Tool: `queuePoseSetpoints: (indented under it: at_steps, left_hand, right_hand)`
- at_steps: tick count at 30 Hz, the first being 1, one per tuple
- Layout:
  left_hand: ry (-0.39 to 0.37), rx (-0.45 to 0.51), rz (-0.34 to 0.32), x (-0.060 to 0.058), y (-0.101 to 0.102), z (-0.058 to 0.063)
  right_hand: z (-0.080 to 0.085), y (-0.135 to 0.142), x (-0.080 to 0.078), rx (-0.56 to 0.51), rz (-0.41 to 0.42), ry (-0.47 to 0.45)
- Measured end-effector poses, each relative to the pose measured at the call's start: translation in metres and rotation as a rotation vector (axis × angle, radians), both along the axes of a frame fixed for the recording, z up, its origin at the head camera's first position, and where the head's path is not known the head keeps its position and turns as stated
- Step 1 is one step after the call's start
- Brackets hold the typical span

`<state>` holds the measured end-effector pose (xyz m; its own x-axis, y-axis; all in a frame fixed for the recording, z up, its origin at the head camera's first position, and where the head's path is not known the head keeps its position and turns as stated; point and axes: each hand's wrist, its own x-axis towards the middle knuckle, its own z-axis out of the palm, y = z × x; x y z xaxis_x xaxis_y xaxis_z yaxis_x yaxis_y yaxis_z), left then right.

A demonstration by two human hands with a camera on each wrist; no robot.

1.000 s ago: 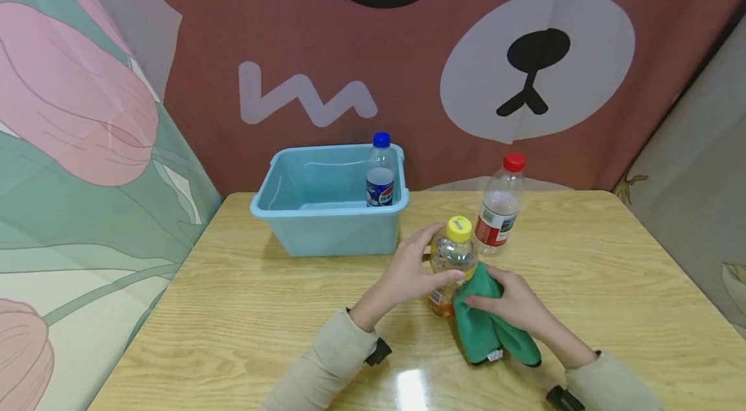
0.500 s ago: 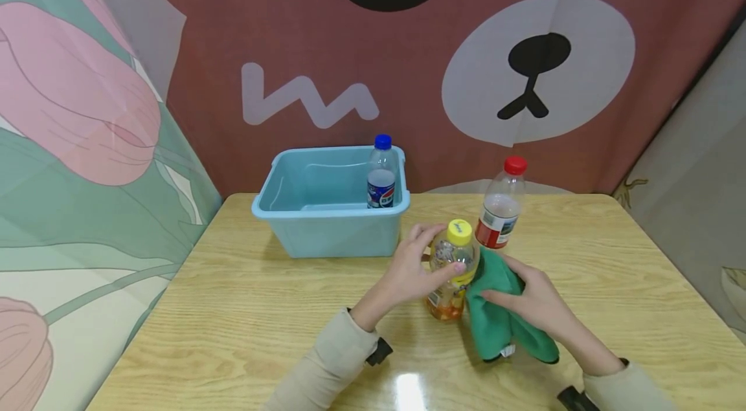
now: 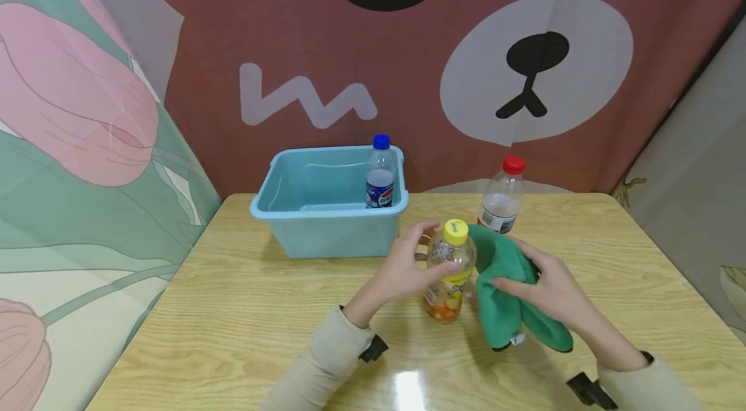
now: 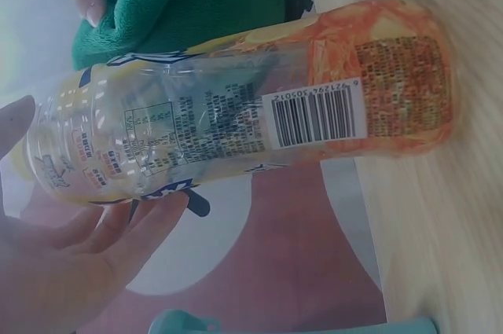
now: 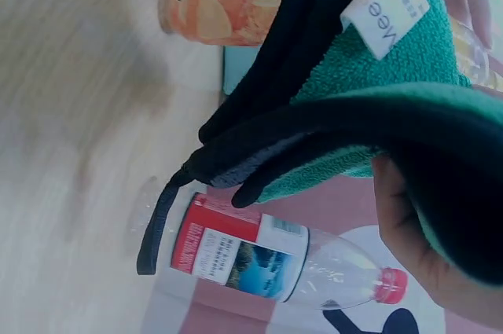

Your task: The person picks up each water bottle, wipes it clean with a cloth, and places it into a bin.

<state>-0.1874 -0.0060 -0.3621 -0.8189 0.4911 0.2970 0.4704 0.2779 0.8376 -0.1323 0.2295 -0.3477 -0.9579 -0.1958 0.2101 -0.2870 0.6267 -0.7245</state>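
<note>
— Left hand (image 3: 406,266)?
— Curled round the clear plastic, yellow-capped bottle (image 3: 447,291), lower right of centre.
— Right hand (image 3: 548,285)?
— Gripping the folded, fuzzy green cloth (image 3: 500,315), further right.

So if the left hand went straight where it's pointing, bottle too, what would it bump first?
Probably the green cloth in the right hand, close beside the yellow-capped bottle the left hand holds. The red-capped bottle is farther back, but depth is unclear.

White glare (image 3: 409,391) marks the table (image 3: 221,333); wrist views look hazy.
</note>
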Motion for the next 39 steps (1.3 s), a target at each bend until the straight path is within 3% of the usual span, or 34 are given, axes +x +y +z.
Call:
queuePoseSetpoints:
  at_steps: [11,23,39]
  left_hand:
    - [-0.004,0.021,-0.027,-0.001,-0.004,0.003]
    - [0.031,-0.009,-0.030,-0.002,-0.005,0.002]
    - [0.024,0.016,-0.039,-0.002,-0.006,0.003]
  right_hand:
    - [0.011,-0.007,0.000,0.006,0.037,0.056]
    - [0.011,-0.015,-0.007,-0.010,0.131,0.116]
    - [0.008,-0.017,-0.016,0.057,0.171,0.010]
